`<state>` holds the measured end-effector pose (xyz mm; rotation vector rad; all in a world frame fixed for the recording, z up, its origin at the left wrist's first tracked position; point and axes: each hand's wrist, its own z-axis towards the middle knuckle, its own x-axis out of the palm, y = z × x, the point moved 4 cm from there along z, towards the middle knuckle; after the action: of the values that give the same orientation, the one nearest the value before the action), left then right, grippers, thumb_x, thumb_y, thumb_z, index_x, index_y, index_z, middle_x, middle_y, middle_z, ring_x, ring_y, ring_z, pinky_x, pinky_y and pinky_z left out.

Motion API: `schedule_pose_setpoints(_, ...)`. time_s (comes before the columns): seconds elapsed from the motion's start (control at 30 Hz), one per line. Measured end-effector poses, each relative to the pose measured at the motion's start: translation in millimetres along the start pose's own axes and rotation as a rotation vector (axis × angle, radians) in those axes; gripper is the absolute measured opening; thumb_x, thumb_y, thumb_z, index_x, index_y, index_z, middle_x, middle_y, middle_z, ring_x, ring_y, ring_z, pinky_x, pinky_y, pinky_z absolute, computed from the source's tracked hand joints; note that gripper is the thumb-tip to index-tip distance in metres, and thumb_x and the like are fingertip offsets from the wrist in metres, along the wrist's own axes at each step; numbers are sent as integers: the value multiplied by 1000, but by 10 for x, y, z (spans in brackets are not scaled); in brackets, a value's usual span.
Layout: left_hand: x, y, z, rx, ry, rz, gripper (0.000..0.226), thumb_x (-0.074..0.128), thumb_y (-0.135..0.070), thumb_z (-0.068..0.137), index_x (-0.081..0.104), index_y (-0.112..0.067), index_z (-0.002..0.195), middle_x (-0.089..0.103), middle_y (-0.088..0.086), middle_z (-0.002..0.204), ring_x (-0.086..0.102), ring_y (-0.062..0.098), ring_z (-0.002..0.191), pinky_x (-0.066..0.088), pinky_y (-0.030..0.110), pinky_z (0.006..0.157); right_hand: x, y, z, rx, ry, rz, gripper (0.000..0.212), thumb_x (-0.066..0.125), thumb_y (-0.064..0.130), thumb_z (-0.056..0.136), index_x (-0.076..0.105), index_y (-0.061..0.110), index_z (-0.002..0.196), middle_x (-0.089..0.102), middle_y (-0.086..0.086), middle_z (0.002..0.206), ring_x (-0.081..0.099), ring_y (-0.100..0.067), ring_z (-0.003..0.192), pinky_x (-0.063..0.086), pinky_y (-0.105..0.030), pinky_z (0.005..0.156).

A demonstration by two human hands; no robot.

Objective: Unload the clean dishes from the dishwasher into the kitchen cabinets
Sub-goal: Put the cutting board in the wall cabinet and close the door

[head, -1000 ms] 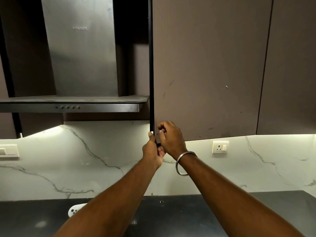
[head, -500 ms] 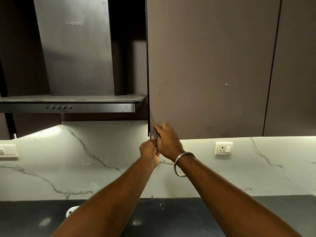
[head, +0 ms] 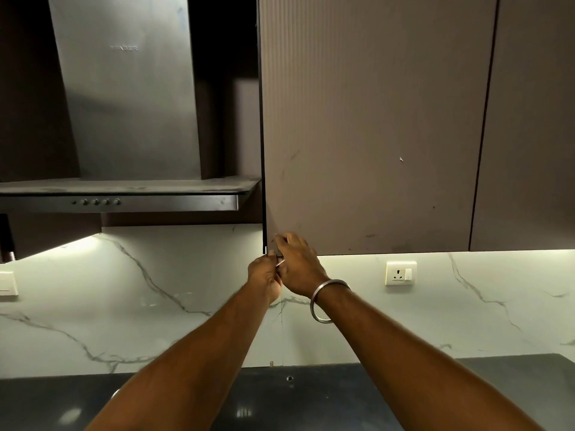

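Right hand (head: 297, 269): fingers curled on lower left corner of door (head: 373, 135) — bangle (head: 326, 303) on wrist.
Left hand (head: 264, 275): closed just under same corner, touching right hand.
Door: brown, high over counter (head: 311, 399).
Hood (head: 124, 194): left of door.

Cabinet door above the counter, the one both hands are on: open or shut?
Shut or nearly so. The cabinet door shows no interior; both the left hand and right hand grip its lower left corner.
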<state>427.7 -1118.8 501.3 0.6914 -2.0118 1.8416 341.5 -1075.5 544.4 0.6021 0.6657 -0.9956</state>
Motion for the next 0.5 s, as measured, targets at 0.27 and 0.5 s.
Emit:
schedule_pose_setpoints(0.27, -227, -152, -412, 17, 10, 47, 17, 63, -5, 99, 64, -6, 116, 67, 17, 110, 72, 33, 96, 64, 38, 81, -172, 130, -336, 100, 53, -9, 69, 62, 4, 87, 37, 15, 151, 38, -5, 156, 37, -28, 142, 36, -44, 116)
schedule_pose_setpoints(0.5, -490, -365, -922, 209, 82, 262, 20, 57, -18, 105, 61, -19, 125, 63, 7, 121, 66, 27, 106, 62, 41, 87, -607, 627, -727, 161, 3, -37, 69, 57, 2, 85, 37, 15, 150, 37, -5, 156, 36, -29, 142, 36, -46, 115)
